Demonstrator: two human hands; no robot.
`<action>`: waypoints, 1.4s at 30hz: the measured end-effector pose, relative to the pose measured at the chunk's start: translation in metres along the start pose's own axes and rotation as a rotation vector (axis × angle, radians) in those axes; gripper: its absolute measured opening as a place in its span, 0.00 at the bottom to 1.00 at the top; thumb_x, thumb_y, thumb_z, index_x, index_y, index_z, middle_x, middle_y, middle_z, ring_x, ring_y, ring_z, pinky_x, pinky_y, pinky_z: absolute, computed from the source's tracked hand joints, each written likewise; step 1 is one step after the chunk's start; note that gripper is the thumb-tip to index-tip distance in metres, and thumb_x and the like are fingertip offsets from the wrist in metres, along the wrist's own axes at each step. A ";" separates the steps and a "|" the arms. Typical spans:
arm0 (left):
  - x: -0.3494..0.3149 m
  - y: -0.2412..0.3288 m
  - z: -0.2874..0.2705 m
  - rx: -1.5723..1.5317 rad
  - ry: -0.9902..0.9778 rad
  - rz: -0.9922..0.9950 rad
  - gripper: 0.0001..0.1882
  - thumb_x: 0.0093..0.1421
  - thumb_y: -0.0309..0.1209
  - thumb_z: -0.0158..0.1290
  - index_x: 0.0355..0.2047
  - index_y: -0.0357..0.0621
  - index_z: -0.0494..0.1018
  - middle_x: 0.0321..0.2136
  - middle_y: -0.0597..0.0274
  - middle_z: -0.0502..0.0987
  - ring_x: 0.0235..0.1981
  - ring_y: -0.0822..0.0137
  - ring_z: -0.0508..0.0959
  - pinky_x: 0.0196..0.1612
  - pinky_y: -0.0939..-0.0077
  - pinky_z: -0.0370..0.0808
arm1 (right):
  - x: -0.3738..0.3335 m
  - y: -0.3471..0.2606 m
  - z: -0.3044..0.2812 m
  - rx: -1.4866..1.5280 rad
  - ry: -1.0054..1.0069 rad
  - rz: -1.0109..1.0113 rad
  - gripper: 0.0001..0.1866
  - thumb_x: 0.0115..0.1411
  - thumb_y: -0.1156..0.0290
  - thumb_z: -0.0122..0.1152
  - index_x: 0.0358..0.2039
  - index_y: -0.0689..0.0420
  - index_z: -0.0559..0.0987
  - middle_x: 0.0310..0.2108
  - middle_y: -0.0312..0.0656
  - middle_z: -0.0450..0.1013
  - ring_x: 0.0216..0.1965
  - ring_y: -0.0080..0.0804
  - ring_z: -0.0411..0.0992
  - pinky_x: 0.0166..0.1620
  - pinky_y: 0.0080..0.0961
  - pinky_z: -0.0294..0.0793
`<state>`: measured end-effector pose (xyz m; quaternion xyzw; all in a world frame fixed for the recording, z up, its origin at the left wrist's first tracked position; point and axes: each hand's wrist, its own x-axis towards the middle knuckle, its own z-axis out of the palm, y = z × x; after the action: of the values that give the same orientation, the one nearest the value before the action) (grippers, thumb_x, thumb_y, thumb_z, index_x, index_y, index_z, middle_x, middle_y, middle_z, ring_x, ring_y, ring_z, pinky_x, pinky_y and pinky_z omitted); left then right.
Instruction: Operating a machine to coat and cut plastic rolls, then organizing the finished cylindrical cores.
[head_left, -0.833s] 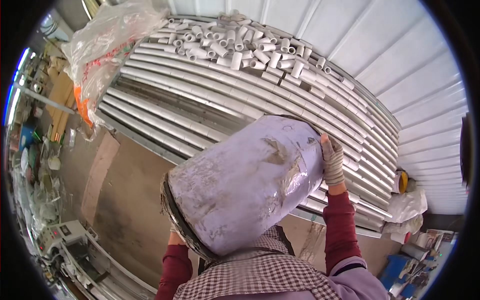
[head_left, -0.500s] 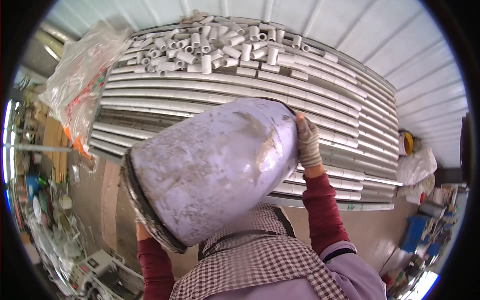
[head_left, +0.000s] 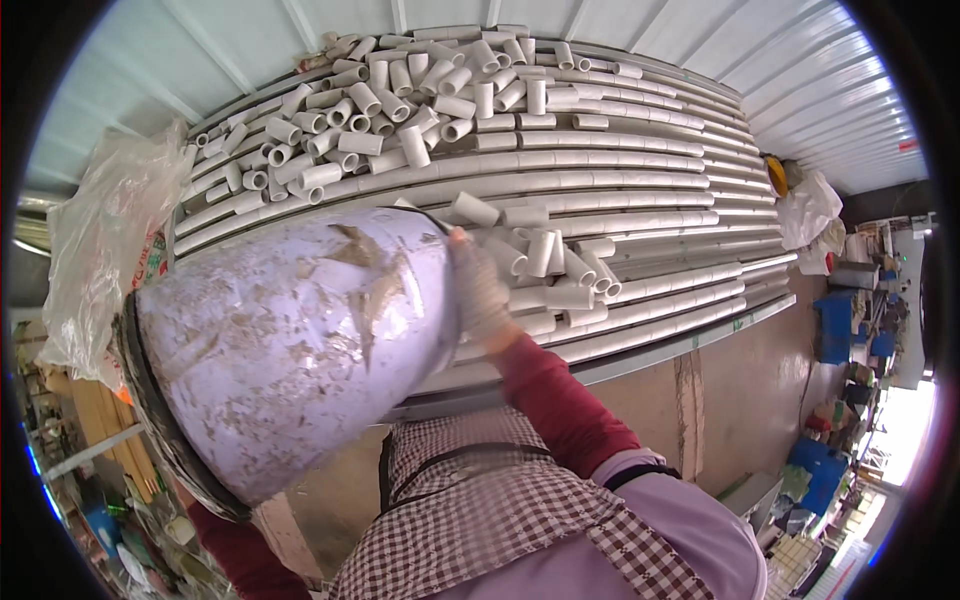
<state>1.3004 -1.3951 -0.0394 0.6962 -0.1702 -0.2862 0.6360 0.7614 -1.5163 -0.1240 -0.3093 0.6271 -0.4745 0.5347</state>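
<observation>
A dirt-smeared lavender bucket [head_left: 290, 340] lies tilted on its side above the rack, its dark-edged base at lower left and its mouth facing right. My right hand [head_left: 480, 295], in a pale work glove and a little blurred, grips the bucket by the mouth. The left forearm [head_left: 240, 550], in a maroon sleeve, reaches behind the base; the bucket hides that hand's fingers. Short white pipe pieces [head_left: 540, 252] lie in a loose heap just beyond the mouth and my right hand. The inside of the bucket does not show.
Long rows of white pipe pieces [head_left: 620, 165] line the slanted rack [head_left: 640, 368]. Farther back lies a larger loose heap of pieces [head_left: 360, 142]. Clear plastic sheeting [head_left: 100, 250] hangs at the left; blue bins [head_left: 835, 328] and clutter stand at the right.
The bucket and both my arms have moved left, with the right hand still at the mouth. A loose heap of white pipe pieces now lies on the rack beside the mouth.
</observation>
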 end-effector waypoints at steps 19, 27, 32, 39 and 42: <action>0.183 0.150 0.109 0.769 -0.131 0.706 0.17 0.61 0.40 0.50 0.45 0.41 0.71 0.35 0.56 0.77 0.35 0.59 0.77 0.33 0.62 0.75 | 0.103 -0.148 0.088 0.762 -0.246 -0.415 0.32 0.61 0.44 0.53 0.54 0.58 0.69 0.52 0.42 0.69 0.53 0.36 0.67 0.58 0.37 0.64; -0.098 -0.174 0.162 0.926 -1.114 -0.144 0.37 0.47 0.45 0.64 0.54 0.39 0.66 0.42 0.43 0.73 0.45 0.50 0.75 0.50 0.61 0.73 | 0.215 -0.188 -0.131 0.402 0.391 -0.506 0.28 0.64 0.50 0.50 0.51 0.64 0.72 0.49 0.44 0.72 0.49 0.38 0.70 0.55 0.32 0.66; -0.199 -0.181 0.183 1.384 -0.822 -0.052 0.29 0.51 0.36 0.60 0.53 0.46 0.65 0.46 0.45 0.69 0.42 0.45 0.75 0.45 0.57 0.75 | 0.243 -0.192 -0.157 0.311 0.571 -0.410 0.25 0.62 0.54 0.57 0.46 0.66 0.75 0.41 0.45 0.75 0.40 0.36 0.73 0.46 0.32 0.73; -0.129 -0.182 0.170 1.094 -0.818 0.250 0.17 0.51 0.23 0.53 0.43 0.49 0.70 0.43 0.52 0.72 0.37 0.53 0.77 0.37 0.60 0.76 | 0.162 -0.158 -0.106 0.179 0.785 -0.657 0.27 0.57 0.61 0.65 0.47 0.71 0.71 0.39 0.48 0.72 0.38 0.30 0.69 0.42 0.23 0.69; -0.032 -0.164 0.178 1.278 -0.726 0.595 0.21 0.48 0.19 0.53 0.43 0.51 0.72 0.43 0.60 0.74 0.40 0.60 0.76 0.46 0.59 0.73 | 0.102 -0.091 -0.055 -0.185 0.608 -0.520 0.19 0.63 0.70 0.55 0.52 0.63 0.69 0.49 0.44 0.69 0.46 0.29 0.69 0.51 0.25 0.70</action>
<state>1.1448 -1.4943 -0.1999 0.7149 -0.6772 -0.1601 0.0677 0.6738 -1.6256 -0.0796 -0.3497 0.6976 -0.6053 0.1572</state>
